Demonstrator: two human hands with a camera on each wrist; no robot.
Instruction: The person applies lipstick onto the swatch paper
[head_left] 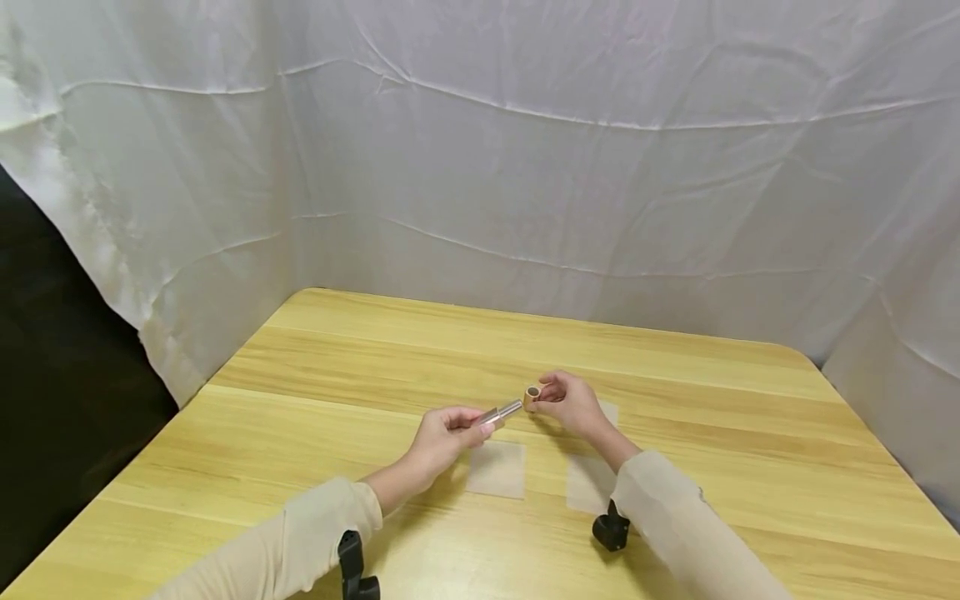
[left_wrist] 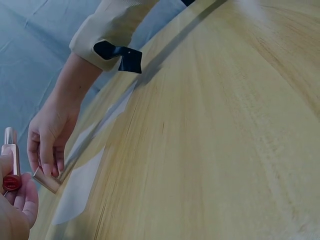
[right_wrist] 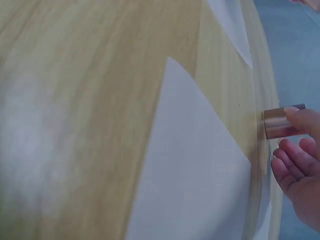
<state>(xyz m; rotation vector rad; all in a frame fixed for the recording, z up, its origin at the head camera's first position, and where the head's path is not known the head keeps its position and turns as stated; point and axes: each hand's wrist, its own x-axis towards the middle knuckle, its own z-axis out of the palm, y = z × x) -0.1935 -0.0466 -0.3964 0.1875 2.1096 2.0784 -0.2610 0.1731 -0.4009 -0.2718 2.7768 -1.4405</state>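
Table (head_left: 337, 350) | left fingers (head_left: 459, 414) pinch tube (head_left: 501, 413); red label (left_wrist: 12, 182) illegible | right fingers (head_left: 557, 379) pinch cap (head_left: 531, 400)

Free tabletop (head_left: 375, 350) extends beyond left hand (head_left: 441, 437) and right hand (head_left: 573, 406), up to hanging cloth (head_left: 525, 183). Narrow gap between silver-tipped tube (head_left: 504, 412) and cap (head_left: 530, 401); sleeved forearms (head_left: 322, 525) flank the near passage.

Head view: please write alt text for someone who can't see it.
A person's left hand holds a slim metallic tube pointing toward a hollow copper-coloured cap in the right hand. Below is a wooden table with pale sheets; whitish fabric hangs behind.
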